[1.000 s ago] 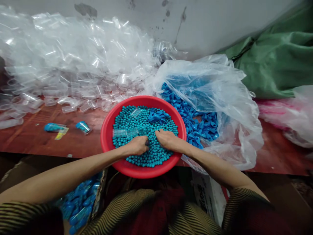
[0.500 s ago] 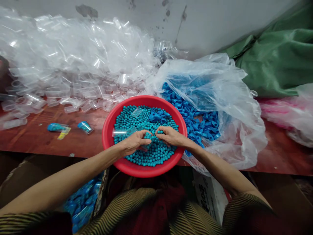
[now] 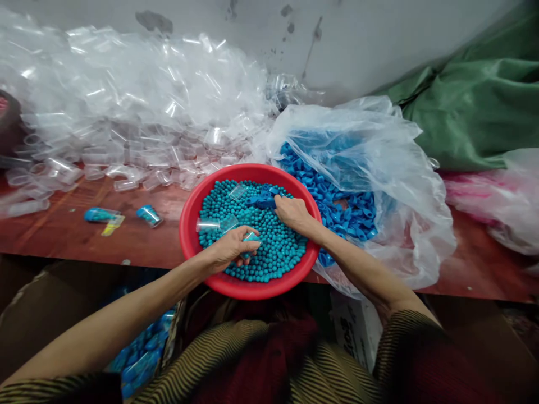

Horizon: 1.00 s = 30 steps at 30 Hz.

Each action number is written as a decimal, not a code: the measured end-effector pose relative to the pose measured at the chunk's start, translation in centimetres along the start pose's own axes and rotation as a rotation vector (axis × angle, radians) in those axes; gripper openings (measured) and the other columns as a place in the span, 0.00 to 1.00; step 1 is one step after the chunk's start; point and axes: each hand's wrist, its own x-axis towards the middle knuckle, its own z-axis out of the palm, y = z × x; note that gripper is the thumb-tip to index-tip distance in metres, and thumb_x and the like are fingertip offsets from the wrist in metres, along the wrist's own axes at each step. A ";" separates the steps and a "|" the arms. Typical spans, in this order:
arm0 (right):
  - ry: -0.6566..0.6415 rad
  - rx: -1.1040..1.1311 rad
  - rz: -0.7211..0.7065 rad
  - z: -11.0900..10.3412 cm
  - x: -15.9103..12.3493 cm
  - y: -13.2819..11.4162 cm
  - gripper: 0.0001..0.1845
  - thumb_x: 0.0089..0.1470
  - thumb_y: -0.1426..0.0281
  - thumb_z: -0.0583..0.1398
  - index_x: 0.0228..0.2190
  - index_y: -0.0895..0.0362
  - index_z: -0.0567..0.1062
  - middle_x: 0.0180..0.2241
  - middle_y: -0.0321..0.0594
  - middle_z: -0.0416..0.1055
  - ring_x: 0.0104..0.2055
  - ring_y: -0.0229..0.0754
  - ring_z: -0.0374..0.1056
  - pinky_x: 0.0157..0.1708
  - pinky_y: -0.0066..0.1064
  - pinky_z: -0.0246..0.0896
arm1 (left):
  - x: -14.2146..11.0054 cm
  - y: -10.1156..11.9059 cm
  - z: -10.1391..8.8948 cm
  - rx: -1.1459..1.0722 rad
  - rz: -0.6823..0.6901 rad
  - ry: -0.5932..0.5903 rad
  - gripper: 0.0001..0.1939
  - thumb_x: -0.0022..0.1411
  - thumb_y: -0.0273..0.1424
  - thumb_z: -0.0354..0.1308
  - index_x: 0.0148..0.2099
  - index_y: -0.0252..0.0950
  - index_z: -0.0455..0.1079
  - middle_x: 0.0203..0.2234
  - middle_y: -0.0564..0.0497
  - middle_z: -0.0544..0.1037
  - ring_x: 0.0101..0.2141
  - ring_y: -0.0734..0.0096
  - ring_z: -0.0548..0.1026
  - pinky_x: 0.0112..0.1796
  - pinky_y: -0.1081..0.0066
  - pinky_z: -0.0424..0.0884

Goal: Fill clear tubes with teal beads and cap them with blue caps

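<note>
A red basin (image 3: 185, 235) holds many turquoise beads (image 3: 273, 252). Over its near left side, my left hand (image 3: 229, 247) is closed around a small clear plastic cup (image 3: 251, 238) with turquoise beads in it. My right hand (image 3: 295, 214) reaches into the far right of the basin, its fingers closed at a small heap of blue plastic caps (image 3: 263, 197) lying on the beads. The fingertips are partly hidden there. More clear cups (image 3: 208, 225) lie on the beads left of my left hand.
Clear plastic cups (image 3: 138, 101) are piled along the wall. A clear plastic bag (image 3: 404, 196) spills blue caps (image 3: 337, 207) right of the basin. Two filled cups (image 3: 149, 215) lie on the red table (image 3: 63, 241). Below stands a box with blue pieces (image 3: 145, 348).
My right hand has moved from beside my left hand up to the blue caps in the basin. My left hand stays low in the basin, still holding the cup.
</note>
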 end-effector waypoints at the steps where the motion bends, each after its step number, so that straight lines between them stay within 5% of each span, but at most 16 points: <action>1: 0.004 0.011 -0.007 0.1 -0.2 0.1 0.14 0.60 0.71 0.47 0.45 0.61 0.66 0.40 0.50 0.73 0.41 0.50 0.71 0.35 0.34 0.62 | 0.0 0.0 0.0 0.002 0.010 0.012 0.24 0.49 0.35 0.64 0.46 0.36 0.60 0.21 0.58 0.70 0.15 0.80 0.67 0.13 0.81 0.57; 6: 0.093 0.266 -0.213 1.0 -1.9 0.4 0.15 0.54 0.78 0.48 0.42 0.61 0.68 0.40 0.46 0.70 0.40 0.43 0.67 0.38 0.30 0.59 | -0.1 0.0 -0.1 -0.063 0.047 -0.076 0.21 0.48 0.35 0.64 0.43 0.37 0.60 0.24 0.56 0.72 0.18 0.78 0.71 0.15 0.80 0.62; 10: 0.055 0.484 -0.457 2.1 -2.4 1.2 0.20 0.49 0.83 0.46 0.37 0.60 0.72 0.39 0.43 0.70 0.38 0.39 0.66 0.38 0.29 0.59 | 0.0 -0.1 -0.2 -0.068 0.124 0.040 0.19 0.49 0.34 0.61 0.42 0.36 0.60 0.24 0.56 0.71 0.17 0.79 0.70 0.13 0.82 0.57; 14: 0.150 0.577 -0.217 1.2 -2.5 2.1 0.17 0.55 0.78 0.48 0.40 0.59 0.73 0.39 0.43 0.73 0.40 0.40 0.68 0.41 0.30 0.59 | 0.0 -0.2 -0.2 -0.079 0.152 0.120 0.19 0.51 0.34 0.60 0.43 0.36 0.60 0.26 0.55 0.72 0.18 0.79 0.70 0.14 0.81 0.58; 18: 0.009 0.316 0.020 -1.0 -2.7 0.7 0.23 0.60 0.56 0.48 0.34 0.58 0.75 0.33 0.47 0.76 0.38 0.47 0.71 0.38 0.33 0.61 | -0.1 0.0 -0.2 -0.064 0.166 0.165 0.19 0.50 0.34 0.60 0.43 0.36 0.58 0.26 0.56 0.72 0.19 0.79 0.70 0.15 0.80 0.58; 21: -0.042 0.162 0.029 -1.0 -2.5 -1.9 0.26 0.59 0.53 0.49 0.36 0.62 0.74 0.34 0.55 0.76 0.39 0.53 0.72 0.36 0.37 0.63 | -0.3 0.2 -0.1 -0.031 0.185 0.177 0.19 0.50 0.34 0.59 0.42 0.36 0.58 0.25 0.56 0.72 0.18 0.79 0.70 0.15 0.80 0.57; 24: -0.062 0.144 -0.025 0.0 -2.0 -3.9 0.21 0.58 0.60 0.53 0.41 0.65 0.72 0.36 0.59 0.75 0.40 0.54 0.73 0.36 0.37 0.64 | -0.4 0.2 -0.1 0.004 0.213 0.178 0.18 0.49 0.33 0.60 0.42 0.36 0.59 0.24 0.57 0.71 0.19 0.80 0.69 0.16 0.81 0.58; 30: -0.005 0.329 -0.128 0.4 -2.0 -2.1 0.18 0.57 0.66 0.55 0.48 0.62 0.68 0.39 0.51 0.75 0.42 0.50 0.71 0.40 0.37 0.63 | -0.2 0.0 -0.2 0.029 0.290 0.143 0.17 0.49 0.32 0.60 0.42 0.36 0.61 0.22 0.58 0.69 0.19 0.80 0.68 0.17 0.80 0.59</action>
